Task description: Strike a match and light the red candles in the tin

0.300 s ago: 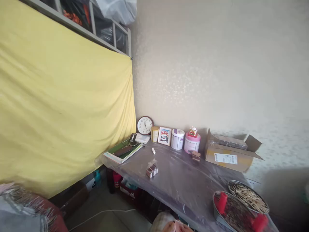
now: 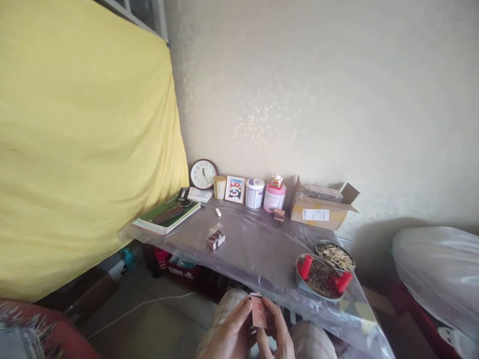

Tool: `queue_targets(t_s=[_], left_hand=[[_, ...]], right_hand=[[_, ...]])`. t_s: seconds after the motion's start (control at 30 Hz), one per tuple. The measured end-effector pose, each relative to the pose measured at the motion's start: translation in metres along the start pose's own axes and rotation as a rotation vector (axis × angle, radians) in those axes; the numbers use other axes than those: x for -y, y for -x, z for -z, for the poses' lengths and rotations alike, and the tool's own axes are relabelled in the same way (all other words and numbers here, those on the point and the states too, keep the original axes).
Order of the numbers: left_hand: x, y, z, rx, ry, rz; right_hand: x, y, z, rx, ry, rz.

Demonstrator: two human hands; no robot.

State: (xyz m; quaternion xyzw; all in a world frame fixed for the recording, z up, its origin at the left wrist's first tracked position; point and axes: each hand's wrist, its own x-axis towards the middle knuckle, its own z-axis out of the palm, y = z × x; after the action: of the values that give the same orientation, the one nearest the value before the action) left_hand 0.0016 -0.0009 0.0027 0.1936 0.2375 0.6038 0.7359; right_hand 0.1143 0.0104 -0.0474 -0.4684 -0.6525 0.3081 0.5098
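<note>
Low in the head view, over my lap, both hands hold a small flat pinkish box (image 2: 258,313) with red markings on its face. My left hand (image 2: 232,329) grips its left edge, thumb close to the top. My right hand (image 2: 276,331) has thumb and fingers closed on its right side. The upper end looks dark and pale, too small to make out. Beyond my hands, on the plastic-covered table (image 2: 258,249), sits a small clear-wrapped bundle of brown-and-white packets (image 2: 216,240). A small brown stack (image 2: 279,215) lies farther back.
At right stand a metal bowl (image 2: 302,286) with dark bits and two red tubes (image 2: 306,267), and a dish of pale sticks (image 2: 335,255). An open carton (image 2: 310,214), tins (image 2: 255,194), a picture frame (image 2: 235,189), a clock (image 2: 204,174) and books (image 2: 168,214) line the back.
The view has tilted down and shifted right, so table objects appear higher and farther left. My hands and the pinkish box, barely showing at the bottom edge before, are now plainly in view.
</note>
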Motion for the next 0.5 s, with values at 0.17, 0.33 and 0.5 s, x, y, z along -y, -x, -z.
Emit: queue_targets(t_s=[0.17,0.33,0.5], left_hand=[[0.0,0.004,-0.008,0.059,0.061,0.029],[-0.001,0.006,-0.004,0.051,0.061,0.032],[-0.003,0.004,0.016,-0.045,0.132,0.15]], right_hand=[[0.003,0.001,0.001,0.003,0.082,0.005],[0.01,-0.002,0.009,0.034,0.051,-0.003],[0.03,-0.026,0.044,0.324,-0.056,0.008]])
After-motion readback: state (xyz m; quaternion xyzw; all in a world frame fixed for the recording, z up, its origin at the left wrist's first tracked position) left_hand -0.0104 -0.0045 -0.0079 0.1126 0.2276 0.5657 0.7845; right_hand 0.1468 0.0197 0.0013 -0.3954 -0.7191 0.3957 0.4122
